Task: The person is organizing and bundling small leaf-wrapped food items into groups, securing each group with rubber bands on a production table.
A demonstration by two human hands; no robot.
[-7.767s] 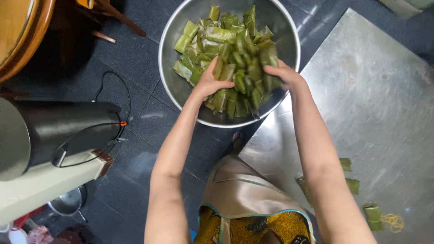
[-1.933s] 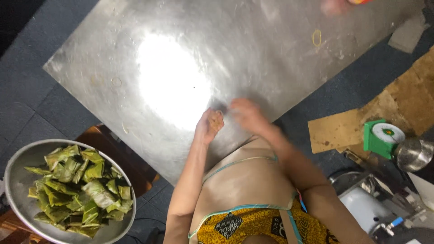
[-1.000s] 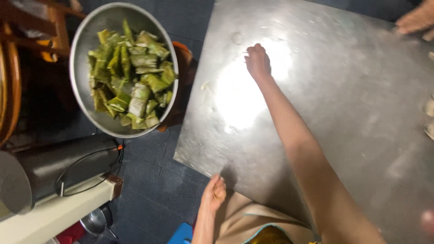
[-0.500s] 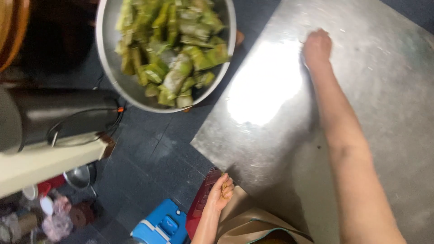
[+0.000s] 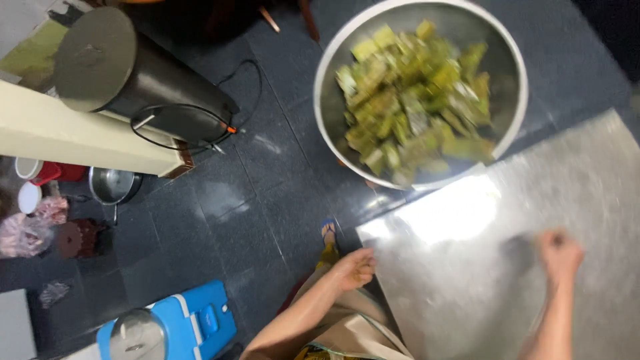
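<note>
A working kitchen: a steel surface (image 5: 533, 267), a big bowl (image 5: 420, 93) of leaf parcels, pots (image 5: 113, 185) on tiled floor.

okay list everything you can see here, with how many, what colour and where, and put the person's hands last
bowl: one, silver, top centre-right, beside the table corner
leaf parcels: many, green, piled in the bowl
table: one, shiny steel, lower right
urn: one, black with a silver lid, top left, lying across a cream ledge
cable: one, black, looped on the urn
cooler: one, blue, bottom left
small pot: one, silver, left on the floor
left hand: at the table's near edge, empty
right hand: on the tabletop, blurred
</note>
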